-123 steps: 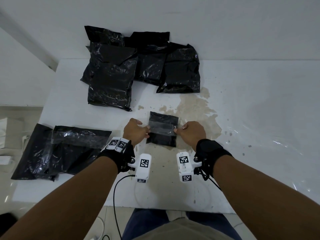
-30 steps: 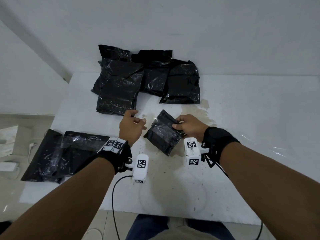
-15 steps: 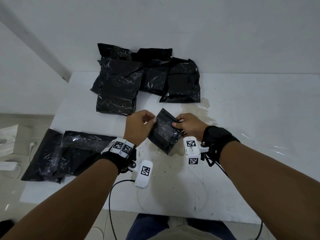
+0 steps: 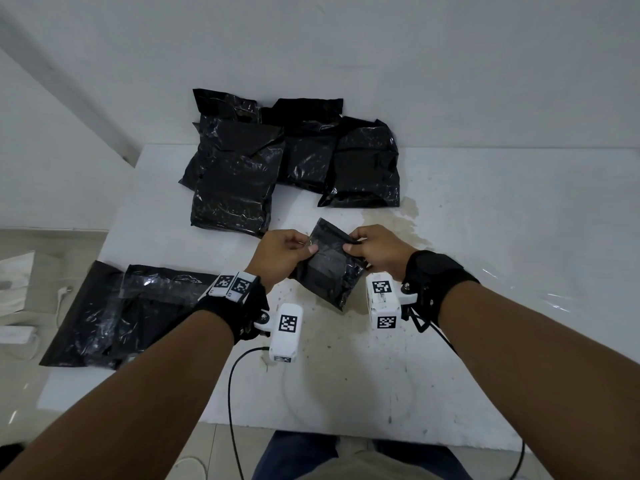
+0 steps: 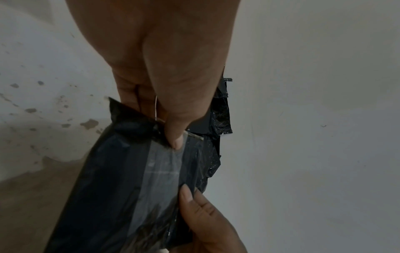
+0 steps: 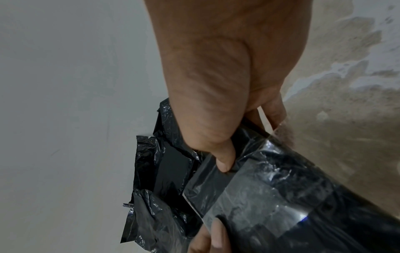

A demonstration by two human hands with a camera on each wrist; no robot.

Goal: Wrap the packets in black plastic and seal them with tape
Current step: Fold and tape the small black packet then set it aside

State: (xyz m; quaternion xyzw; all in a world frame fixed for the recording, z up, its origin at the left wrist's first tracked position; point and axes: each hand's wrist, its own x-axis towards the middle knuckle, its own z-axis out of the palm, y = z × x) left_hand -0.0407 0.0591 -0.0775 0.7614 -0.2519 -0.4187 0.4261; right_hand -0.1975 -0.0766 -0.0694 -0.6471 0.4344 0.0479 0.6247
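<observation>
A small packet wrapped in black plastic point(image 4: 329, 268) hangs tilted above the white table point(image 4: 502, 237), held between both hands. A strip of clear tape point(image 5: 160, 172) runs across its face. My left hand point(image 4: 284, 251) pinches its left edge, thumb on the tape's end point(image 5: 176, 142). My right hand point(image 4: 372, 249) pinches the right edge, thumb pressed on the tape point(image 6: 225, 162). In the right wrist view the wrapped packet point(image 6: 281, 196) fills the lower right, its clear tape point(image 6: 249, 198) glossy.
Several larger black-wrapped packets point(image 4: 287, 164) are piled at the table's far side against the wall. Sheets of black plastic point(image 4: 124, 310) lie at the left edge, partly overhanging. A brown stain point(image 4: 405, 220) marks the table centre. White items point(image 4: 15, 289) sit on the floor left.
The packet was lifted off the table by my right hand and tilted; my left hand let go, then took hold of its left edge again. Both thumbs now press on the tape.
</observation>
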